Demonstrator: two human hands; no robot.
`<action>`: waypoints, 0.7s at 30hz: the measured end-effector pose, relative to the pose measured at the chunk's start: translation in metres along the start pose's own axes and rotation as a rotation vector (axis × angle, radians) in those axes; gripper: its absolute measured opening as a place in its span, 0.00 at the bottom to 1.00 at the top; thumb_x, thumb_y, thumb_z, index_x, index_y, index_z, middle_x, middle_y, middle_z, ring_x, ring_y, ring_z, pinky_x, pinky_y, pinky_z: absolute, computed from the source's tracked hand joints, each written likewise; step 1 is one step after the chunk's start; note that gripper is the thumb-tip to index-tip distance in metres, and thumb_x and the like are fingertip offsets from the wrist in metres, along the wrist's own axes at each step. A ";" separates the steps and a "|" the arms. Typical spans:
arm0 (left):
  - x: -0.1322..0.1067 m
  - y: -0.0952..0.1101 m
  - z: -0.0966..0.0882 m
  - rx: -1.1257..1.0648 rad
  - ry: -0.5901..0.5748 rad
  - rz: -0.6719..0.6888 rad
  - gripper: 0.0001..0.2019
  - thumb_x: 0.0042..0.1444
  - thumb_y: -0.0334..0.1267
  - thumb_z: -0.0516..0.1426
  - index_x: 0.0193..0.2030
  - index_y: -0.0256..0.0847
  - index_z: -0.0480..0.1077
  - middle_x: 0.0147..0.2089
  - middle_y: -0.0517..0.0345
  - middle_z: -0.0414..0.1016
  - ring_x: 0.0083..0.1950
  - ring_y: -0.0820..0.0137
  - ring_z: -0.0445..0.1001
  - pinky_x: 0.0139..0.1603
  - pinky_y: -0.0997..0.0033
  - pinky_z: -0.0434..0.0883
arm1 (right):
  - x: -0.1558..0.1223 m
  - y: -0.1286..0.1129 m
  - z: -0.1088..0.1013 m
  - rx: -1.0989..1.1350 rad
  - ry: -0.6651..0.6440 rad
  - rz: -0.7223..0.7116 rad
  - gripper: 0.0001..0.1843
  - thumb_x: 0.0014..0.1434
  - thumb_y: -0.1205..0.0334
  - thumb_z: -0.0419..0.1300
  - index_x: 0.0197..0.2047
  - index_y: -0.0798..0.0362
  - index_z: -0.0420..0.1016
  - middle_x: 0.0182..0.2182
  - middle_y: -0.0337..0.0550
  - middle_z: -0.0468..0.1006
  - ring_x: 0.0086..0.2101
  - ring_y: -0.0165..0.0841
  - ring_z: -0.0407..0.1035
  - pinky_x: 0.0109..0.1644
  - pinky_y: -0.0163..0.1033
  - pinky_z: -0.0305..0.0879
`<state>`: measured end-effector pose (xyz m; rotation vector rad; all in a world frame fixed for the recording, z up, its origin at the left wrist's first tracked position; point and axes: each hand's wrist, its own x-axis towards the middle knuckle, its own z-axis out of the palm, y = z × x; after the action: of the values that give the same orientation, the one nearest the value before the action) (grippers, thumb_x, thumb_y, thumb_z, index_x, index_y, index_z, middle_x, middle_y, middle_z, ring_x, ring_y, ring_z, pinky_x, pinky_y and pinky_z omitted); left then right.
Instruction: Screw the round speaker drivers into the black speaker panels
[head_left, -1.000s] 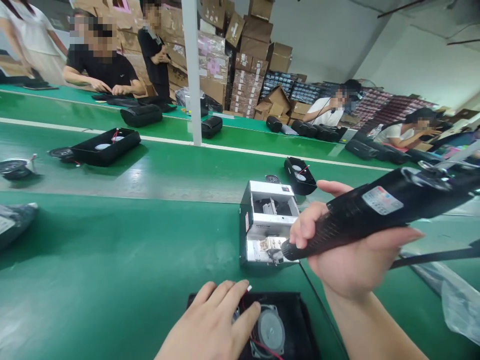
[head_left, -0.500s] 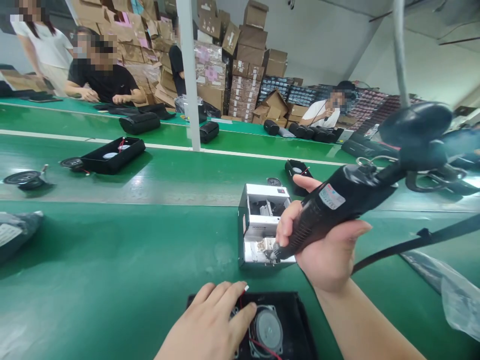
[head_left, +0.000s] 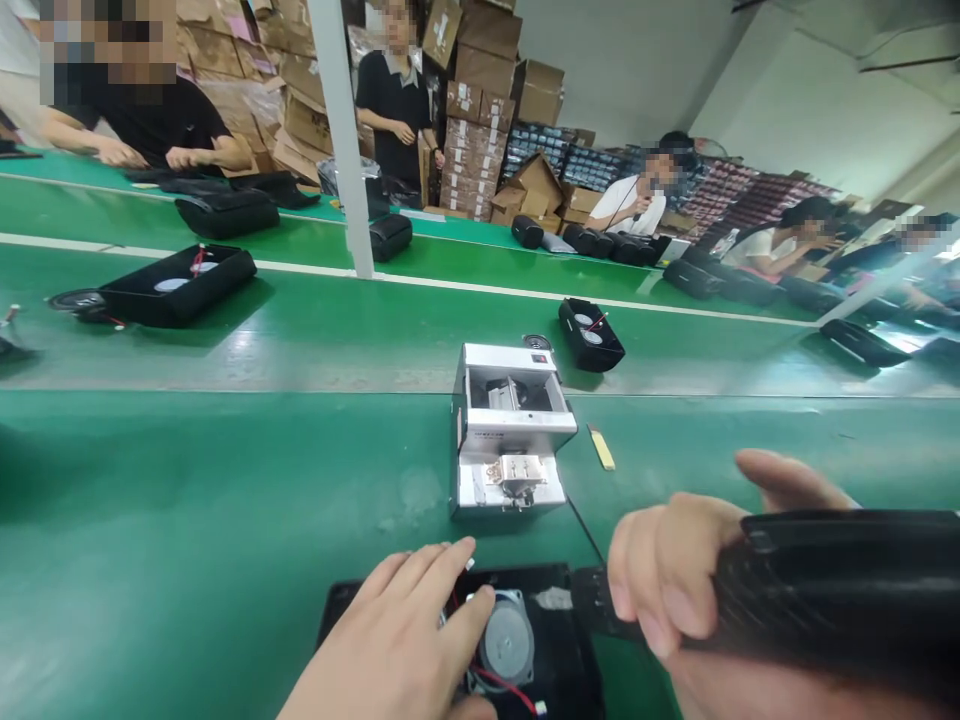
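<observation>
My left hand (head_left: pixel 397 640) rests on a black speaker housing (head_left: pixel 555 650) at the near edge of the green bench, fingers closed against the round speaker driver (head_left: pixel 506 640) with its red wire. My right hand (head_left: pixel 675 590) grips a black electric screwdriver (head_left: pixel 825 580), held level just above the housing's right side with its tip pointing left. A small white screw feeder box (head_left: pixel 510 430) stands just beyond both hands, apart from them.
A yellow strip (head_left: pixel 601 447) lies right of the white box. On the green conveyor belt (head_left: pixel 300 340) behind lie black housings (head_left: pixel 180 285), (head_left: pixel 591 335). Several people sit or stand at the far bench before stacked cardboard boxes (head_left: pixel 480 130). A white post (head_left: pixel 341 140) rises at centre left.
My right hand has pulled the screwdriver away from the white box, down and toward me, to just above the black housing. My left hand has stayed on the speaker driver.
</observation>
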<state>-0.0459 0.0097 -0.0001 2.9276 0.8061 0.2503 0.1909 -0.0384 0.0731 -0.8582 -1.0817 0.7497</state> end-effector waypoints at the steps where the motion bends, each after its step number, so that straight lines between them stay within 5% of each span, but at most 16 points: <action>1: 0.003 0.002 0.001 -0.019 -0.013 -0.007 0.32 0.55 0.51 0.76 0.64 0.45 0.79 0.70 0.37 0.78 0.64 0.46 0.82 0.61 0.45 0.83 | -0.001 0.003 0.000 0.033 0.049 -0.009 0.25 0.77 0.36 0.49 0.63 0.37 0.78 0.20 0.37 0.71 0.18 0.39 0.65 0.23 0.47 0.68; 4: 0.010 0.006 0.004 -0.077 -0.070 -0.060 0.31 0.53 0.50 0.77 0.62 0.46 0.80 0.69 0.38 0.79 0.64 0.44 0.82 0.61 0.43 0.83 | -0.002 0.011 -0.002 0.104 0.096 -0.027 0.30 0.78 0.37 0.45 0.60 0.44 0.82 0.21 0.42 0.77 0.20 0.41 0.70 0.24 0.47 0.71; 10: 0.009 0.006 0.010 -0.170 -0.083 -0.159 0.22 0.59 0.53 0.74 0.58 0.56 0.81 0.69 0.50 0.80 0.64 0.49 0.82 0.62 0.45 0.81 | -0.004 0.023 -0.014 0.143 0.012 -0.002 0.31 0.75 0.32 0.51 0.60 0.44 0.82 0.24 0.43 0.79 0.21 0.40 0.71 0.25 0.45 0.71; 21: 0.008 0.009 0.012 -0.180 -0.063 -0.182 0.21 0.58 0.47 0.74 0.58 0.57 0.81 0.66 0.54 0.81 0.60 0.51 0.82 0.58 0.51 0.77 | -0.006 0.027 -0.005 0.098 0.046 0.029 0.22 0.77 0.41 0.55 0.60 0.43 0.82 0.23 0.42 0.79 0.20 0.41 0.71 0.25 0.48 0.73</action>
<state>-0.0321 0.0056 -0.0095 2.6616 0.9787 0.2022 0.1914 -0.0312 0.0455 -0.8056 -0.9856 0.7973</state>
